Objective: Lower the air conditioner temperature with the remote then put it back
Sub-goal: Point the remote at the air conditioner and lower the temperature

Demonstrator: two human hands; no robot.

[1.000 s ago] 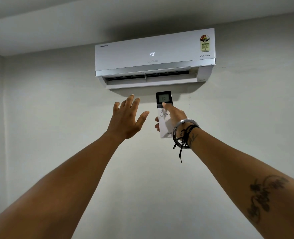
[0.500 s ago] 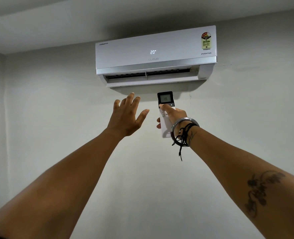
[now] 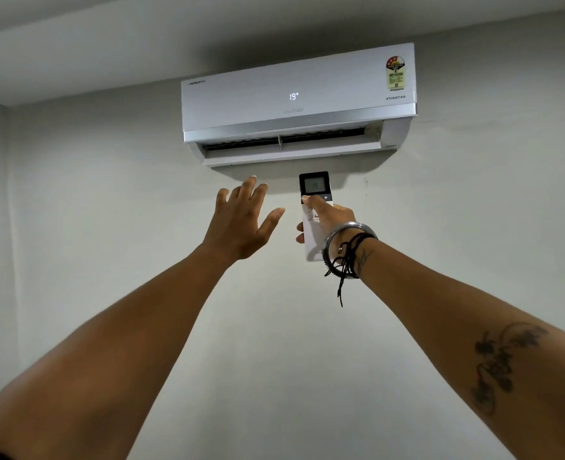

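Holding the remote [image 3: 314, 214] upright in your right hand [image 3: 332, 217], you have your fingers wrapped closed around its white lower body, with fingertips showing at its left edge and your thumb [image 3: 311, 201] laid across its face, the tip resting just below the dark display. Directly above your grip, the remote's screen reads 19, and a plus key shows just to the right of your thumb tip. Well above the grip and apart from it, the air conditioner [image 3: 297, 101] is mounted on the wall [image 3: 108, 194], its front panel showing 19° and its lower flap open. Just beside the grip on its left, your left hand [image 3: 241, 224] is raised with the palm toward the wall, fingers spread and loose, gripping nothing and not touching the remote. On the wrist below the grip you wear a metal bangle [image 3: 349, 229] and black cords [image 3: 347, 260], one strand hanging down.
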